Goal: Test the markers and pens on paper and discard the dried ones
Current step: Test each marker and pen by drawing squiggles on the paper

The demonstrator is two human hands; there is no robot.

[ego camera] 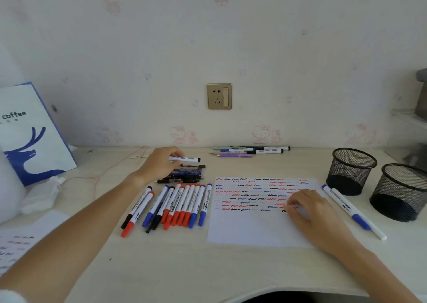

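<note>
A person's left hand (159, 164) pinches a white black-capped marker (184, 159), lifted just above a pile of dark pens (184, 174) beyond the white scribble-covered paper sheet (258, 226). The marker lies level, its long axis left to right, cap pointing right. The right hand (307, 208) rests on the sheet, fingers loosely curled, holding nothing. Judged step: fetching the next marker; uncapping comes next.

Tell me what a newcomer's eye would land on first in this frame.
The sheet of paper at centre right, its upper half covered in red, blue and black squiggles, with the right hand resting on it. Left of it lies a row of capped markers; above them the left hand holds a black-capped marker. Two black mesh cups stand far right.
</note>
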